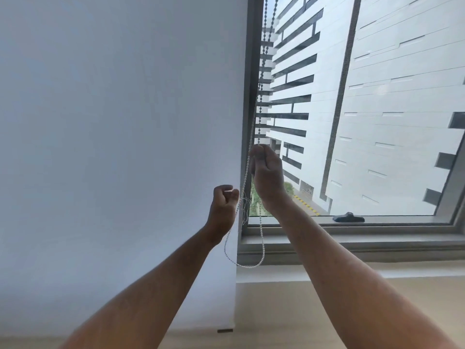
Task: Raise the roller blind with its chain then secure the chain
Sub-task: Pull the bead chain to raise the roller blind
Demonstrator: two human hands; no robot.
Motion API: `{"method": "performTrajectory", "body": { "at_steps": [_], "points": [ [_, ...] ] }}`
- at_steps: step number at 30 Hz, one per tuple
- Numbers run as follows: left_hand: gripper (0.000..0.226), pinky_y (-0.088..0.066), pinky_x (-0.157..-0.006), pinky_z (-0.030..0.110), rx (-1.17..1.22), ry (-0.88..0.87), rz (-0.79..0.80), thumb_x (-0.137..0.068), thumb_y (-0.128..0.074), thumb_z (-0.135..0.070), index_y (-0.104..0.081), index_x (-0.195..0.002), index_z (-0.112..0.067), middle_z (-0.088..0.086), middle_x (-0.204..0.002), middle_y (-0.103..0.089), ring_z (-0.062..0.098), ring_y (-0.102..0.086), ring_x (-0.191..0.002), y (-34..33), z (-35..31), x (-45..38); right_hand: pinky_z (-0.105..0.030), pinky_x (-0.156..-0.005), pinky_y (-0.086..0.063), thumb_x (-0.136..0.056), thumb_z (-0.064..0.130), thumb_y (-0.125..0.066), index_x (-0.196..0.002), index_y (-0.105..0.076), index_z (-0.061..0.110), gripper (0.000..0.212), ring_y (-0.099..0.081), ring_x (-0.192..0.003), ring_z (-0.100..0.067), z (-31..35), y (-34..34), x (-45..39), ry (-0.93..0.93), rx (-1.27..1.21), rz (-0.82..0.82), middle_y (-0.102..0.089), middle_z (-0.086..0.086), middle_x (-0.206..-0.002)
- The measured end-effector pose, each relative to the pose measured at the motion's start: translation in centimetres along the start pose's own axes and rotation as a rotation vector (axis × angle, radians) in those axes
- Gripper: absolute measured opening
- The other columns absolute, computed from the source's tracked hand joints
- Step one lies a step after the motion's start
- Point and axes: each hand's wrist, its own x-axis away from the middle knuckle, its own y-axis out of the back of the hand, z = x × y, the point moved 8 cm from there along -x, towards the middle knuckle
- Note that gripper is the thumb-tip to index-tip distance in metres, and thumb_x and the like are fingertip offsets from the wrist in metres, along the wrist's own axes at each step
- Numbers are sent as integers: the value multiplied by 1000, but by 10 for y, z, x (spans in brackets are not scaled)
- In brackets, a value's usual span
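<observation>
Your two forearms reached up from the bottom of the view, the nearest things to you. At far left, the white wall [113, 122] filled the frame, and no roller blind fabric showed anywhere in view, so whether it was already fully raised could not be told.

Your left hand [224, 205] hovered lower, just left of the window frame [247, 96], its fingers [227, 191] curled into a loose fist. The bead chain [242, 182] ran down right beside its thumb side; whether those fingers actually pinched a strand could not be told.

Moving right, the chain hung nearly upright along the frame's edge, two strands coming down from above and closing in a slack loop [251, 265] in front of the window sill [352, 241]. A few loose threads dangled between your hands.

Your right hand [266, 170] was higher, its fingers [259, 152] clamped on the chain where the strands came down from above. That hand looked the nearer one to the taut run, so any further pull would likely have gone straight down along the chain's long axis, with the left hand taking the slack below.

Farther right, the pane showed pale buildings outside, and a dark window handle [348, 218] lay on the lower frame. No cleat or hook for securing the chain was visible.
</observation>
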Motion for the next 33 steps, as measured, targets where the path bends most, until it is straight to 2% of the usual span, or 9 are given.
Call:
{"method": "performTrajectory", "body": {
  "at_steps": [4, 11, 14, 16, 19, 23, 27, 30, 33],
  "points": [
    [24, -45, -67, -1, 18, -117, -14, -106, -51, -30, -44, -128, -24, -20, -107, -56, -5, -57, -97, -5, -52, -3, -25, -52, -36, -104, 8, -44, -81, -58, 19, 29, -41, -49, -6, -4, 0, 6, 41, 36, -31, -48, 13, -53],
    [22, -54, -84, 21, -50, -484, -245, -98, -61, -18, -48, -111, -29, -1, -104, -61, 16, -64, -99, -11, -149, 18, -32, -54, -42, -103, 17, -48, -75, -55, 25, 30, -51, -56, -8, -6, 8, 9, 37, 117, -84, -59, 6, -63],
    [23, -52, -89, 25, -183, -624, -216, -95, -62, -12, -53, -102, -32, -4, -101, -65, 15, -63, -98, -22, -173, 23, -32, -63, -51, -98, 23, -51, -91, -65, 35, 20, -64, -71, -9, -12, 6, 17, 15, 99, -48, -71, 12, -79],
    [17, -50, -85, 15, -210, -612, -152, -96, -62, -14, -58, -103, -29, -8, -101, -67, 4, -63, -92, -29, -175, 20, -26, -59, -51, -93, 16, -54, -93, -67, 47, 34, -65, -69, 0, -12, 7, 24, 54, 123, -56, -74, 21, -78],
    [20, -45, -80, 5, -250, -547, -117, -96, -64, -15, -60, -115, -19, -7, -110, -62, -5, -59, -88, -34, -168, 12, -33, -52, -41, -86, 15, -51, -84, -68, 35, 27, -52, -58, -6, -26, 7, 32, 21, 87, -57, -66, 15, -62],
    [21, -50, -87, 19, -242, -513, -166, -94, -64, -14, -55, -113, -16, -2, -113, -54, 11, -61, -96, -33, -164, 10, -34, -51, -34, -96, 7, -50, -79, -58, 13, 20, -41, -57, -6, -42, 17, 42, 23, 147, -95, -56, 5, -59],
    [23, -55, -88, 29, -144, -391, -149, -96, -63, -15, -49, -113, -17, 2, -110, -59, 23, -64, -102, -33, -165, 0, -41, -54, -37, -100, 9, -43, -73, -50, 23, 31, -42, -53, -12, -50, 17, 53, 11, 239, -94, -51, 11, -57],
    [13, -58, -81, 36, 55, -257, -37, -103, -54, -20, -48, -114, -18, 5, -105, -66, 20, -72, -84, -42, -164, -11, -50, -58, -42, -106, 15, -43, -76, -52, 27, 34, -43, -54, -11, -58, 14, 65, 8, 243, -90, -51, 14, -57],
    [15, -47, -60, 33, 101, -221, -18, -107, -43, -22, -55, -102, -15, 2, -78, -59, 13, -55, -59, -42, -159, -18, -52, -57, -41, -107, 20, -44, -78, -53, 21, 30, -39, -54, -14, -67, 12, 71, -9, 215, -71, -45, 12, -55]
  ]
}}
